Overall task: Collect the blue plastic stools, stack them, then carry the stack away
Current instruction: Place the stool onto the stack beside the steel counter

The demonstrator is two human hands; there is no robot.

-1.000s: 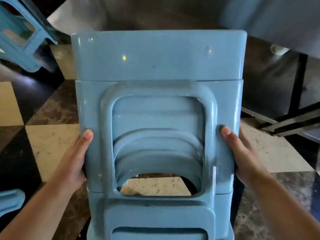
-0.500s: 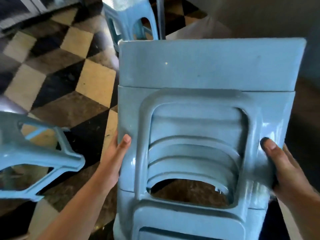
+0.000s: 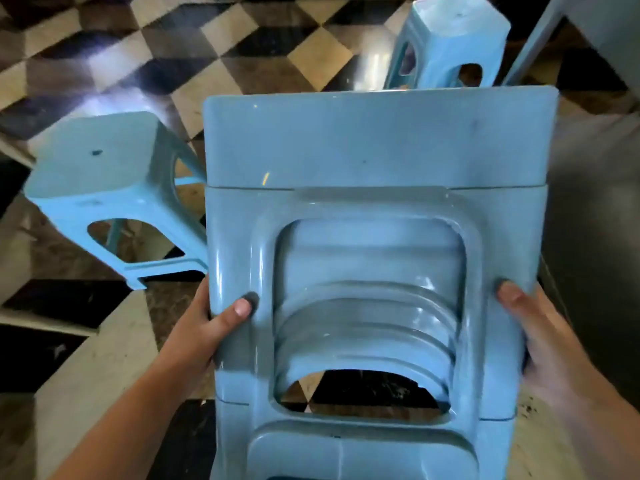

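Observation:
A stack of nested blue plastic stools (image 3: 377,147) fills the middle of the view, held up off the floor with one side facing me. My left hand (image 3: 204,323) grips its left edge, thumb pressed on the front face. My right hand (image 3: 540,337) grips the right edge, thumb on the front. A single blue stool (image 3: 100,181) stands on the floor just left of the stack. Another blue stool (image 3: 453,39) stands farther off, above the stack's top edge.
The floor (image 3: 214,53) is a checkered pattern of cream, brown and black tiles. A grey table leg (image 3: 530,46) and a dark grey surface (image 3: 595,202) run along the right side.
The view has swung left with the stack. The stool on the left now shows whole and closer, and the far stool has shifted to the upper right. Both hands keep their grip.

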